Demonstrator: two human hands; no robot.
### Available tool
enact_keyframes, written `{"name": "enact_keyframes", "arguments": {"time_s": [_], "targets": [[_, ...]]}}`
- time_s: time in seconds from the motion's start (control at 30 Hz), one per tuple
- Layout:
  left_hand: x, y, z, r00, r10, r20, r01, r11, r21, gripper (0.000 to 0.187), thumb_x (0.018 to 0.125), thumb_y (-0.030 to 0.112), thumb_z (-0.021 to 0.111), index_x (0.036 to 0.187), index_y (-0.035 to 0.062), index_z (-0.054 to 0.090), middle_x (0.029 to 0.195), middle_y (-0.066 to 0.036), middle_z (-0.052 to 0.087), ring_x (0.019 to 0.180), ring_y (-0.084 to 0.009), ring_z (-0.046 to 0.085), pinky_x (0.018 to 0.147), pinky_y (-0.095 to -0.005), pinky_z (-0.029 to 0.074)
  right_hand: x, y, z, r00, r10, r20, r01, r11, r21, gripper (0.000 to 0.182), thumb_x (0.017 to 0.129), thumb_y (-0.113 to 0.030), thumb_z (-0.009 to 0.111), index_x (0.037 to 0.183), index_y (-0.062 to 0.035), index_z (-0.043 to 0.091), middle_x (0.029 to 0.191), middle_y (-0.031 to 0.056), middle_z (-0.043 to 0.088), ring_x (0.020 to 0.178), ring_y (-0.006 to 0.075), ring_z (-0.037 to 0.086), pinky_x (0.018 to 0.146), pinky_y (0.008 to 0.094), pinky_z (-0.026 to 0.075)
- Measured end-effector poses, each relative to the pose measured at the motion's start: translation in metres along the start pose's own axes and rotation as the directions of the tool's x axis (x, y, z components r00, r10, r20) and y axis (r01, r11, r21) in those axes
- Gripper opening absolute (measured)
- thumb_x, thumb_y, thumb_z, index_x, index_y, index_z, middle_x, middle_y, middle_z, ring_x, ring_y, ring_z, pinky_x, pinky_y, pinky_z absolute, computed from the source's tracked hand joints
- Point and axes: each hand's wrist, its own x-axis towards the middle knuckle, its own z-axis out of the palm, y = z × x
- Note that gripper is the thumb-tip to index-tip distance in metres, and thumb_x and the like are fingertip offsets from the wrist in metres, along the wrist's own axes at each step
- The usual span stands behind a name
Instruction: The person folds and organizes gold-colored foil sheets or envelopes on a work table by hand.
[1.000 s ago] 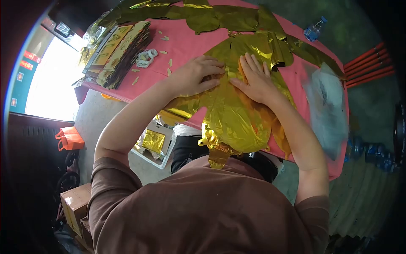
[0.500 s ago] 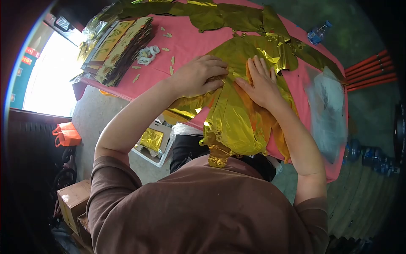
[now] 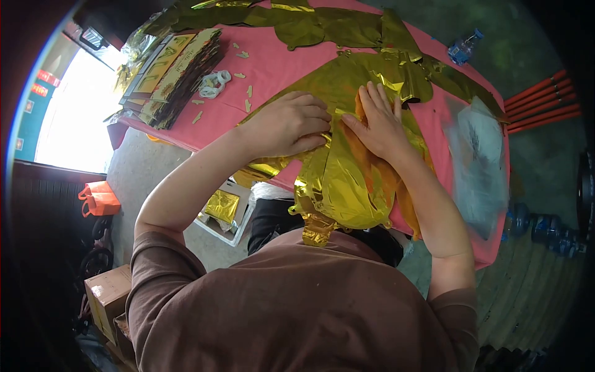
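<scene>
Gold foil balloons, uninflated and flat, lie layered at the front of the pink-covered table, their lower end hanging over the edge against the brown shirt. My left hand rests on the left part of the foil, fingers curled inward and closed on it; the fingertips are partly hidden. Flat on the foil to the right lies my right hand, its fingers stretched out and the thumb spread. Orange-toned foil shows beside and beneath that palm. More dull gold foil runs along the far edge.
A stack of printed packets stands at the table's left, near a white ribbon coil and several small pale pieces. Clear plastic bags lie at the right edge. Below the table, a white box holds a gold packet.
My left hand has shifted slightly left and down, its fingers still curled on the foil. The right hand stays flat, almost in the same place.
</scene>
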Motion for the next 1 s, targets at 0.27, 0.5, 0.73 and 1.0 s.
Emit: {"name": "enact_keyframes", "arguments": {"time_s": [0.27, 0.5, 0.73, 1.0], "targets": [[-0.001, 0.009, -0.006, 0.999, -0.028, 0.034, 0.030, 0.997, -0.064, 0.021, 0.075, 0.021, 0.066, 0.085, 0.0039, 0.064, 0.094, -0.008, 0.061, 0.096, -0.0247, 0.056, 0.087, -0.0370, 0.043, -0.003, -0.006, 0.000, 1.000, -0.005, 0.018, 0.004, 1.000, 0.030, 0.078, 0.087, -0.056, 0.042, 0.139, 0.0004, 0.025, 0.146, 0.0194, 0.021, 0.137, 0.0322, 0.015, 0.109, 0.0524, 0.007], [-0.003, 0.007, -0.003, 0.998, -0.063, 0.029, 0.067, 0.990, -0.126, 0.019, 0.075, 0.019, 0.065, 0.086, 0.0035, 0.064, 0.095, -0.009, 0.061, 0.095, -0.0257, 0.056, 0.086, -0.0372, 0.044, -0.005, -0.011, -0.001, 1.000, -0.016, 0.023, 0.016, 1.000, 0.024, 0.078, 0.087, -0.056, 0.042, 0.138, 0.0006, 0.026, 0.146, 0.0193, 0.020, 0.137, 0.0319, 0.015, 0.109, 0.0519, 0.009], [0.008, -0.020, -0.004, 0.977, -0.152, 0.152, 0.189, 0.946, -0.262, 0.017, 0.074, 0.015, 0.062, 0.087, 0.0048, 0.063, 0.092, -0.012, 0.060, 0.089, -0.0285, 0.057, 0.078, -0.0389, 0.047, -0.007, -0.015, 0.002, 1.000, 0.003, 0.012, -0.004, 0.999, 0.032, 0.077, 0.088, -0.054, 0.042, 0.139, 0.0002, 0.024, 0.147, 0.0182, 0.019, 0.138, 0.0301, 0.014, 0.109, 0.0512, 0.008], [0.055, -0.108, 0.042, 0.921, -0.377, -0.099, 0.389, 0.908, 0.156, 0.026, 0.081, 0.022, 0.051, 0.102, 0.0121, 0.063, 0.100, -0.011, 0.057, 0.097, -0.0270, 0.054, 0.082, -0.0406, 0.046, -0.006, -0.014, 0.004, 1.000, -0.003, 0.009, 0.003, 1.000, 0.008, 0.077, 0.088, -0.055, 0.040, 0.140, 0.0000, 0.023, 0.147, 0.0187, 0.020, 0.138, 0.0306, 0.014, 0.109, 0.0510, 0.007]]}}
